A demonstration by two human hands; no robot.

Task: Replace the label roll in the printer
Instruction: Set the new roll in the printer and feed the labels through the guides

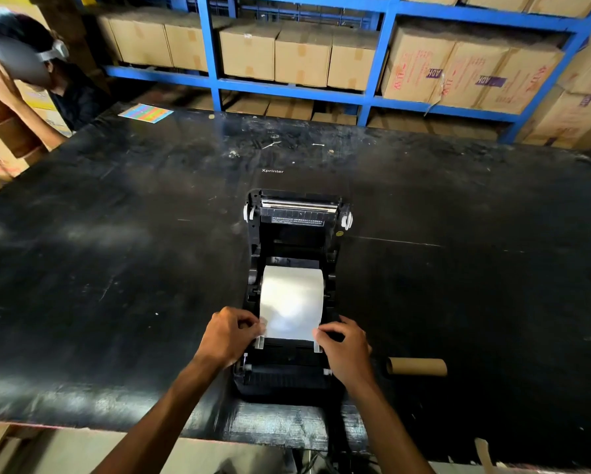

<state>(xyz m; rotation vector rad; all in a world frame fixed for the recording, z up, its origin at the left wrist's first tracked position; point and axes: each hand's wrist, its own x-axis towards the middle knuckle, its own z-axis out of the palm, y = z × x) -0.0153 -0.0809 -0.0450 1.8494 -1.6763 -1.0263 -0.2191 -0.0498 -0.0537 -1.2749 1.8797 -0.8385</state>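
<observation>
Both sets of fingers pinched narrow on the paper's loose end, left hand [229,331] on one edge, right hand [343,347] on the other. New label roll [291,299] already sits in the open printer [296,289]. Feeding step, I reckon: next, slide it under the white guides [260,341]. Empty core [417,367] at 3 o'clock.

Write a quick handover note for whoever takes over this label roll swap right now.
Left hand and right hand each pinch a front corner of the paper pulled from the new label roll.
The roll sits in the open Xprinter printer on the black table, lid up.
The empty cardboard core lies to the printer's right.
Left: feed the paper between the white guides, close the lid.
</observation>
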